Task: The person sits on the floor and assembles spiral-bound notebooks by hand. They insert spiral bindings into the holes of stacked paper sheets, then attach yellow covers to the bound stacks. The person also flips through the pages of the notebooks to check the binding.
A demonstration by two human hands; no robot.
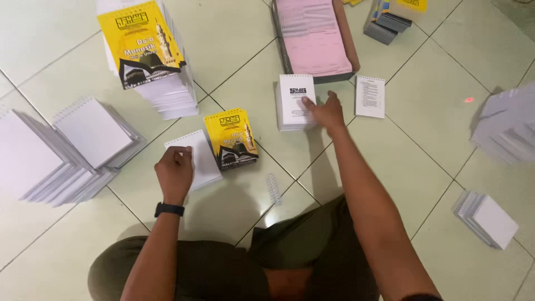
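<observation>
Landmark = small yellow-cover booklet stack (231,138), lying on the tiled floor (423,167) approx mid-frame.

Far left of it: fanned white punched sheets (33,159), cut by the frame's left edge, w/ a second fanned white pile (95,132) overlapping them on the right. Up-left of landmark: tall stack w/ yellow cover on top (147,53), its lower edge slumping toward the landmark; narrow strip of bare tile between the two.

Just left of landmark, touching its left edge: white sheet pile (196,159). Left hand (174,173) rests on that pile's left part, fingers curled in loosely; whether it pinches a sheet I can't tell. Black wristband (169,209) at the wrist.

Below-right of landmark: white spiral coil (273,188) alone on open tile, clear of everything.

Right of landmark, w/ a tile gap between: white printed-sheet stack (294,101). Right hand (326,111) lies flat on its right edge, fingers spread & extended, nothing clasped. Above that stack: tray of pink sheets (312,39), near edge almost meeting the stack. Further right: single white printed sheet (370,96), apart from the hand.

Far right of landmark: wide bare tile w/ small red dot (468,100), then blurred grey-white pile (507,128) at the frame edge, and a small white pad stack (486,218) lower right, well apart.
</observation>
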